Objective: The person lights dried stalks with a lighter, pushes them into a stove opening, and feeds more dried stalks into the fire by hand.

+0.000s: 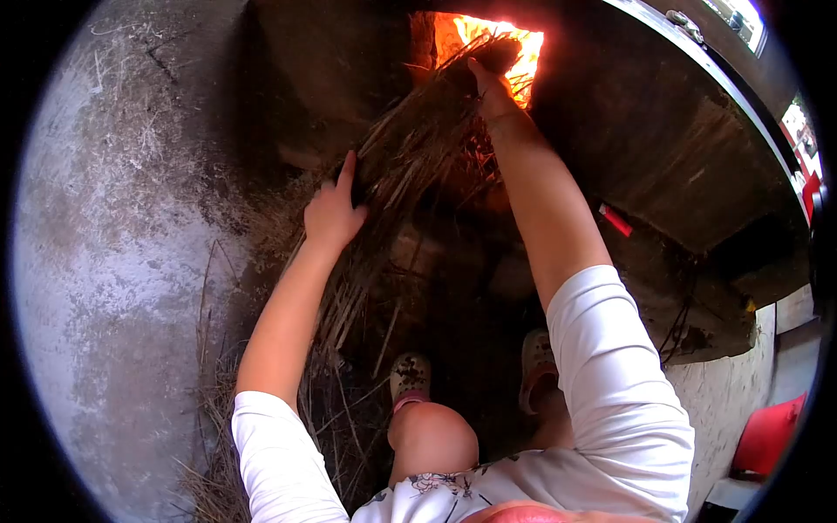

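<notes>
Sleeves [610, 349]: white, nearest the lens
Left hand [331, 216]: partly open, against dry stalks [405, 170]
Right hand [494, 94]: at stalks beside flames [529, 57], grip unclear

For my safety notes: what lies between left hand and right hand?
In the head view, a bundle of stalks lies between the left hand and the right hand.

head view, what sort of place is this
Probably a home kitchen or cooking area with a stalk-burning stove, though no pot is in view. The signs: fire glowing in a squarish opening, a bundle of dry stalks reaching up to it, and a worn, patchy wall or floor surface alongside.
</notes>
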`<control>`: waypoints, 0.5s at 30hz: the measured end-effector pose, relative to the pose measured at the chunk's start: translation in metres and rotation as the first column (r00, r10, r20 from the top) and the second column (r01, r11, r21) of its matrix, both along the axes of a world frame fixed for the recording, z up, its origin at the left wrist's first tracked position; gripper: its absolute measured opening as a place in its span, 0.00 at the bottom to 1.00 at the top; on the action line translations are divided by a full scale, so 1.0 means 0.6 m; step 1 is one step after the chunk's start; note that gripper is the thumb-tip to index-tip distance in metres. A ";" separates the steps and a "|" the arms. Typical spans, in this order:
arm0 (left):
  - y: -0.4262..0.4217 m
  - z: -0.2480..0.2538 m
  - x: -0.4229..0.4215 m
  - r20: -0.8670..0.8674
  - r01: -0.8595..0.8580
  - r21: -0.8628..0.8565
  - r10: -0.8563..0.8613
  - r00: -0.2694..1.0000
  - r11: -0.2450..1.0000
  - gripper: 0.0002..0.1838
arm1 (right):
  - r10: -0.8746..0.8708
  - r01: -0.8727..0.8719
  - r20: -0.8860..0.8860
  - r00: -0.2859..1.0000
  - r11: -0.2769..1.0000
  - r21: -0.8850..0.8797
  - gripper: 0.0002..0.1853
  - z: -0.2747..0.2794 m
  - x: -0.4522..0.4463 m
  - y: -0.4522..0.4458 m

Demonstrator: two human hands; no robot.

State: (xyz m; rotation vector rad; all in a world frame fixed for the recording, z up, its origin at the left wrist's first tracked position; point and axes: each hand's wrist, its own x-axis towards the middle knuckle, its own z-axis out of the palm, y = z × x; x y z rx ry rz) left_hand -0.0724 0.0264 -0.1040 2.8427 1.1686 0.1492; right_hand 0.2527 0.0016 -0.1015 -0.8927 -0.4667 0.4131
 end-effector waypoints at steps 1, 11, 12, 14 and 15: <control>0.009 -0.003 0.003 0.000 -0.001 -0.001 0.001 1.000 1.000 0.52 | -0.024 0.020 -0.078 0.997 0.999 -0.051 0.18 -0.002 0.016 0.018; 0.018 0.040 0.065 0.023 -0.009 0.038 0.009 1.000 0.999 0.38 | 0.097 -0.081 -0.310 0.946 0.995 0.065 0.26 0.111 -0.146 -0.132; 0.011 0.045 0.073 0.048 -0.005 0.039 0.003 0.999 0.999 0.37 | 0.092 -0.074 -0.310 0.946 0.995 0.068 0.26 0.091 -0.154 -0.145; -0.018 0.080 0.082 0.013 -0.011 -0.009 0.011 1.000 1.000 0.35 | -0.192 0.150 -0.408 0.892 0.980 -0.134 0.26 0.036 -0.161 -0.165; -0.020 0.086 0.102 -0.004 -0.035 -0.025 0.035 0.999 0.999 0.34 | -0.193 0.151 -0.408 0.892 0.980 -0.133 0.26 0.031 -0.176 -0.173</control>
